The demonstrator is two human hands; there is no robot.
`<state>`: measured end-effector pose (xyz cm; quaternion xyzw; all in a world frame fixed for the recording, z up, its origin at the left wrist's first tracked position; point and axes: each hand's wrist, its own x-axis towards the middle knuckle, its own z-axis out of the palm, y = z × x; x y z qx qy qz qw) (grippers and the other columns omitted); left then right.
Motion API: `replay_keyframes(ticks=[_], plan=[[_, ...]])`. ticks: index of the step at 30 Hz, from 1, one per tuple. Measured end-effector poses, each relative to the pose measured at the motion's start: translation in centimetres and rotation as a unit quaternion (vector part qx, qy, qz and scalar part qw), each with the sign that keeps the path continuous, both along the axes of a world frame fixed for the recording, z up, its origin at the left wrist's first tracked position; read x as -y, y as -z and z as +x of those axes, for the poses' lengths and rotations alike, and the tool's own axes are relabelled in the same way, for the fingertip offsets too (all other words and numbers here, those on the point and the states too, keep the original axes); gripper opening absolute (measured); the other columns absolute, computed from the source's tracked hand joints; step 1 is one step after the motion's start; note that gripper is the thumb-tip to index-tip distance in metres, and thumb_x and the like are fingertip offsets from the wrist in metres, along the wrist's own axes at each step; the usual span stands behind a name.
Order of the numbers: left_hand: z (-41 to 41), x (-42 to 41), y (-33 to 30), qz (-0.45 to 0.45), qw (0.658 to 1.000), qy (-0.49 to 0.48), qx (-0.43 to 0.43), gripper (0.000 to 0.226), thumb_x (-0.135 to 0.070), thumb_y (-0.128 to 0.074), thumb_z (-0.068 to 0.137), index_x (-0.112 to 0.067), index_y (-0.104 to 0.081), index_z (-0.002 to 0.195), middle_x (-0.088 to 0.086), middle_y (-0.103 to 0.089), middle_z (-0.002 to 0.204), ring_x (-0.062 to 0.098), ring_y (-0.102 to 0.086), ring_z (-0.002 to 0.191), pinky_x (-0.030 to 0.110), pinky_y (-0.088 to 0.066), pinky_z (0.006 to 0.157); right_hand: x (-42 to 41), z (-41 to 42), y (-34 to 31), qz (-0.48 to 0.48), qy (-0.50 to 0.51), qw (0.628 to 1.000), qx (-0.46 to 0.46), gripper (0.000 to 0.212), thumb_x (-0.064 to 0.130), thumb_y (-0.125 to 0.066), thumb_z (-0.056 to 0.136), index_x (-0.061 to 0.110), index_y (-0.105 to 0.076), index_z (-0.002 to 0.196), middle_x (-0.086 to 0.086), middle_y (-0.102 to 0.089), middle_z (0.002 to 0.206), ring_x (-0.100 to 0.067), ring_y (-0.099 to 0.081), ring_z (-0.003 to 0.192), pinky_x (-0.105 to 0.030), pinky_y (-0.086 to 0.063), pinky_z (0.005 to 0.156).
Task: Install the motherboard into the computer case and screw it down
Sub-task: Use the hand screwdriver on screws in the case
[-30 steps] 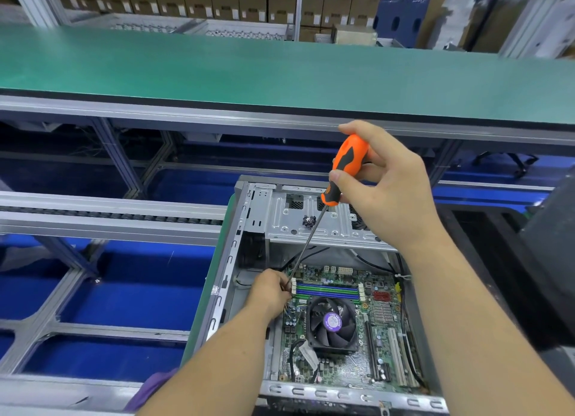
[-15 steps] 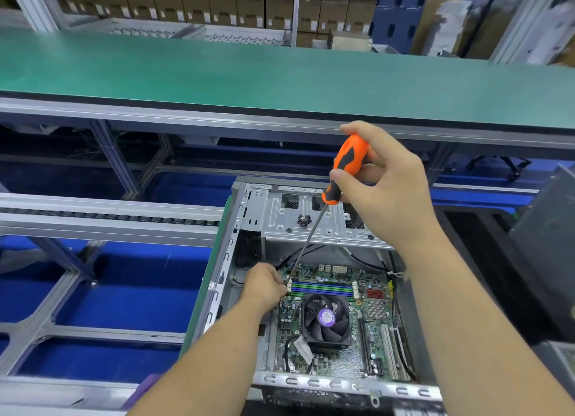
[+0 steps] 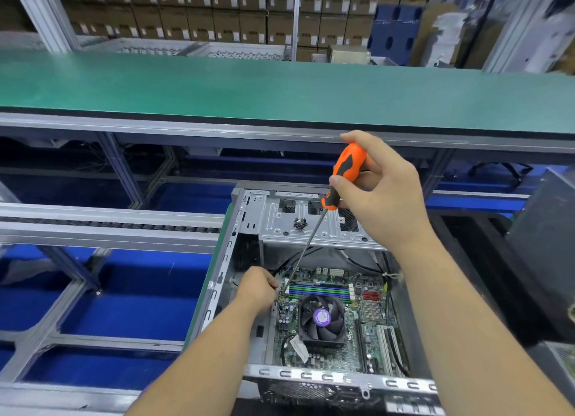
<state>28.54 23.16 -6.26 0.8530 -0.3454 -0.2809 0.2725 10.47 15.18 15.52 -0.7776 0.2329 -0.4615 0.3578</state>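
We are gripping a screwdriver (image 3: 343,174) with a glossy orange-and-black plastic handle; below our grip its smooth metal shaft is gleaming, over the matt grey sheet-metal case (image 3: 245,229).

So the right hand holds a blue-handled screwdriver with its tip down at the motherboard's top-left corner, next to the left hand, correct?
Not quite: the handle is orange and black, not blue. The head view shows the right hand gripping the screwdriver, its shaft slanting down to the top-left corner of the motherboard, right beside the left hand inside the computer case.
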Motion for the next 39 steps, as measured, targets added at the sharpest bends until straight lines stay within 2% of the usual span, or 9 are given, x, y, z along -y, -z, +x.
replay_keyframes(ticks=[2,6,10,13,18,23,27,32,39], plan=[[-0.09,-0.02,0.0,0.001,1.0,0.007,-0.004,0.016,0.004,-0.062,0.088,-0.01,-0.071,0.089,0.009,-0.071,0.103,0.02,-0.066,0.099,0.025,-0.054,0.083,-0.12,0.08,0.01,0.0,0.0,1.0,0.005,0.049,0.001,-0.072,0.089,0.032,-0.06,0.125,-0.012,-0.064,0.085,-0.031,-0.071,0.07,-0.046,-0.064,0.071],[-0.07,0.12,0.15,-0.017,1.0,0.02,-0.001,0.015,-0.002,-0.068,0.088,-0.017,-0.069,0.084,0.004,-0.071,0.099,0.015,-0.065,0.09,0.015,-0.05,0.071,-0.26,0.24,0.09,-0.005,0.0,1.0,0.007,0.048,0.001,-0.072,0.089,0.03,-0.06,0.126,-0.012,-0.064,0.086,-0.029,-0.071,0.071,-0.045,-0.064,0.071],[0.02,0.3,0.37,-0.017,1.0,0.019,0.003,0.012,-0.004,-0.07,0.087,-0.016,-0.069,0.087,0.003,-0.069,0.097,0.015,-0.065,0.092,0.018,-0.052,0.079,-0.28,0.39,-0.22,-0.005,0.0,1.0,0.016,0.046,0.001,-0.072,0.09,0.025,-0.06,0.127,-0.012,-0.066,0.086,-0.031,-0.071,0.071,-0.04,-0.064,0.068],[0.03,0.45,0.66,-0.013,1.0,0.02,0.003,0.008,-0.006,-0.072,0.086,-0.012,-0.071,0.09,0.003,-0.07,0.095,0.016,-0.064,0.087,0.02,-0.051,0.075,-0.24,0.52,-0.42,0.0,-0.007,1.0,0.023,0.045,0.0,-0.072,0.09,0.023,-0.06,0.128,-0.011,-0.066,0.086,-0.03,-0.071,0.07,-0.038,-0.064,0.067],[0.0,0.71,0.78,-0.018,0.999,0.027,-0.005,0.013,-0.003,-0.07,0.085,-0.012,-0.073,0.095,0.005,-0.071,0.096,0.015,-0.065,0.087,0.019,-0.051,0.074,-0.25,0.78,-0.13,-0.003,0.003,1.0,0.01,0.047,0.001,-0.072,0.09,0.022,-0.06,0.129,-0.014,-0.065,0.087,-0.034,-0.07,0.073,-0.044,-0.064,0.071],[-0.05,0.78,0.86,-0.024,0.999,0.042,-0.011,0.013,0.0,-0.071,0.083,-0.005,-0.073,0.095,0.01,-0.072,0.098,0.022,-0.068,0.094,0.031,-0.056,0.088,-0.5,0.94,0.07,-0.004,0.002,1.0,0.012,0.047,-0.001,-0.072,0.09,0.026,-0.06,0.126,-0.015,-0.064,0.086,-0.031,-0.071,0.072,-0.04,-0.064,0.07],[-0.06,0.77,0.76,-0.024,0.999,0.039,-0.014,0.01,0.0,-0.072,0.082,-0.008,-0.072,0.087,0.009,-0.071,0.095,0.02,-0.068,0.091,0.03,-0.057,0.086,-0.5,0.96,-0.13,-0.01,0.004,1.0,0.011,0.046,-0.001,-0.072,0.09,0.022,-0.06,0.128,-0.013,-0.065,0.087,-0.03,-0.071,0.073,-0.037,-0.064,0.07],[-0.13,0.73,0.71,-0.023,0.999,0.039,-0.014,0.012,-0.002,-0.072,0.084,-0.007,-0.072,0.094,0.006,-0.07,0.097,0.018,-0.067,0.093,0.029,-0.056,0.087,-0.6,0.83,-0.12,-0.016,0.006,1.0,0.004,0.046,0.0,-0.072,0.09,0.02,-0.06,0.129,-0.013,-0.065,0.087,-0.027,-0.072,0.073,-0.038,-0.064,0.071],[-0.27,0.64,0.57,-0.02,0.999,0.042,-0.001,0.007,-0.005,-0.072,0.085,-0.012,-0.071,0.088,0.001,-0.067,0.09,0.012,-0.062,0.08,0.019,-0.049,0.071,-0.82,0.9,-0.11,-0.02,-0.015,1.0,0.002,0.049,0.003,-0.073,0.089,0.031,-0.059,0.127,-0.01,-0.067,0.09,-0.027,-0.073,0.076,-0.039,-0.064,0.075]])
